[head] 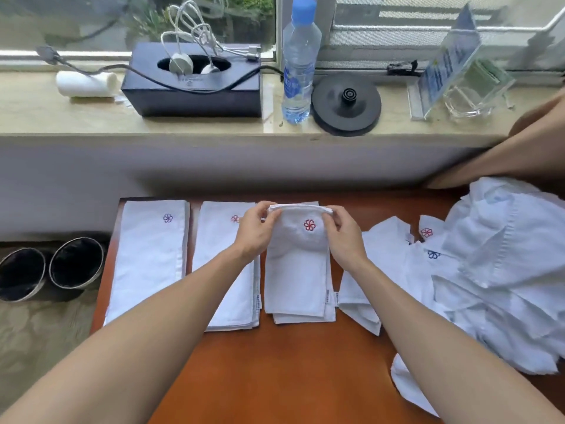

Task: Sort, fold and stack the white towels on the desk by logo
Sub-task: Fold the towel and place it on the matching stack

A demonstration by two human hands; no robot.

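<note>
While the far hem of a folded towel was pinched at its left corner by the left hand and at its right corner by the right hand, with thumbs and curled fingers closed on the cloth, that end was held raised off the desk and the near end was rested on the wood. A red flower logo was shown just below the gripped hem. This towel was placed about midway between the desk's left and right edges, toward the far edge. Just to its left a red-logo stack was laid, its mark partly hidden behind the left hand, and beyond a narrow strip of bare wood a purple-logo stack was set at the far left corner. Toward the right edge a loose heap of unfolded towels was spread, in which a red emblem and a blue emblem could be made out. Behind the desk, on the sill, a water bottle and a dark tissue box were seen.
</note>
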